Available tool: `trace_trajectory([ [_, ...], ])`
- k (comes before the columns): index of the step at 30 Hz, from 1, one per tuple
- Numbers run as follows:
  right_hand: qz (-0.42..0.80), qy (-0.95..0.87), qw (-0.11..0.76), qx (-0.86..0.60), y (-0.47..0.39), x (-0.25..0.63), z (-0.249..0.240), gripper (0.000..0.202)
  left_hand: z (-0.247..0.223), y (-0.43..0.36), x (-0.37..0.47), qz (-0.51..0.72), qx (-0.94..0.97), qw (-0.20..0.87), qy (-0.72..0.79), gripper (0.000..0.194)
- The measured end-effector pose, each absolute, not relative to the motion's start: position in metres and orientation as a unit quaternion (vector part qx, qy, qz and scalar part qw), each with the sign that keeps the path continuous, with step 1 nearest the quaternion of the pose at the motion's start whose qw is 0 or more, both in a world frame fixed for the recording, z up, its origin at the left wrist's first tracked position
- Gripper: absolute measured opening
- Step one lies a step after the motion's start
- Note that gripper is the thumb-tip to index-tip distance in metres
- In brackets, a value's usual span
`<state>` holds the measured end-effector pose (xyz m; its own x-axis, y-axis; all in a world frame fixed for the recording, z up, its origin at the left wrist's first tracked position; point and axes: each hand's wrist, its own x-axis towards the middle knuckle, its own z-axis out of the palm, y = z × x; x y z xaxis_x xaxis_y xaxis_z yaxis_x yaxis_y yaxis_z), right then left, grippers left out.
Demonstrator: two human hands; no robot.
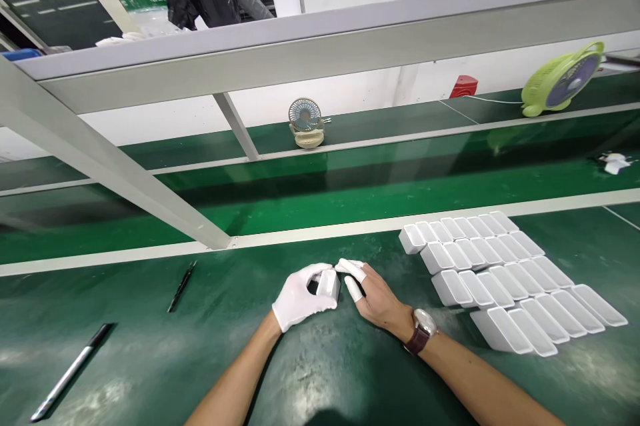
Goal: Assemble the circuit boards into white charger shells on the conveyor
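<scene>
"How are your hands set?"
"My gloved left hand curls round a small white box, midway along the worktop, short of its far edge. My right hand holds thumb and fingers parted, tips beside the box; I can't tell if they touch."
"Which step?"
"Handling one box, I judge. The next move calls for a steady left grip."
"Farther off?"
"More white boxes in rows, rightward, nearing that far edge."

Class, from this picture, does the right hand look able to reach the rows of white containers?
Probably yes: the rows of white containers stand on the green tabletop to the right of the right hand, with no object visible between them.
</scene>
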<state>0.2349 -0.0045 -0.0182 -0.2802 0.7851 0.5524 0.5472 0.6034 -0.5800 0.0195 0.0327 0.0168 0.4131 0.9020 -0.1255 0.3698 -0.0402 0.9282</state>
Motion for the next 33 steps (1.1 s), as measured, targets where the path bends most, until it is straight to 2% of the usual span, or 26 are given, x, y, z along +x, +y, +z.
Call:
trace_trajectory([
  [5, 0.136, -0.788, 0.424, -0.426, -0.001, 0.235, -0.033, 0.059, 0.021, 0.028, 0.03, 0.3, 0.717, 0.34, 0.53, 0.052],
  [8, 0.131, -0.806, 0.414, -0.403, 0.0, 0.235, -0.037, 0.059, 0.016, 0.027, 0.031, 0.31, 0.724, 0.304, 0.535, 0.05],
  [23, 0.078, -0.845, 0.404, -0.34, 0.002, 0.23, -0.035, 0.04, 0.008, 0.047, 0.018, 0.333, 0.643, 0.348, 0.596, 0.055],
  [33, 0.085, -0.869, 0.355, -0.333, -0.002, 0.232, -0.04, 0.053, 0.006, 0.041, 0.024, 0.377, 0.64, 0.312, 0.592, 0.058],
])
